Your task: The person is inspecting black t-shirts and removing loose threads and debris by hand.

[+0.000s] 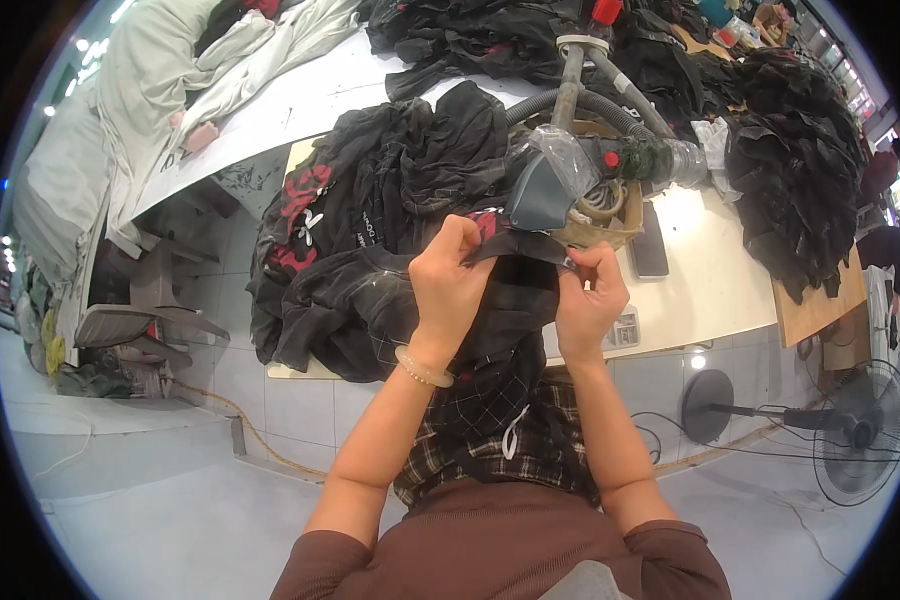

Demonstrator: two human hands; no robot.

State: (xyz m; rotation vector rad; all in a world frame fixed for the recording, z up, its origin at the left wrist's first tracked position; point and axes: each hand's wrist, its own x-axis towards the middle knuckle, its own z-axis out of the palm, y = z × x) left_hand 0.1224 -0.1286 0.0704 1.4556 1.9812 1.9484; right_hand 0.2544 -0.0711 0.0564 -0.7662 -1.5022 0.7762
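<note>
The pale surface [715, 290] carries one brown box [627, 225] with a pale coil [602, 203] in it, one phone [651, 245] beside it, and one small case [625, 328] near the front edge, its contents too small to tell. Your left hand [448, 285] and right hand [588, 300], apart, each pinch one black garment [510, 335] toward that edge, just before one grey machine [540, 195].

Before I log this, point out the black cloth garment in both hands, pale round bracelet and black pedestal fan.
Black cloth garment [510, 318]: head view, below raised edge.
Pale round bracelet [423, 377]: head view, lower band.
Black pedestal fan [862, 432]: head view, central hub.
</note>
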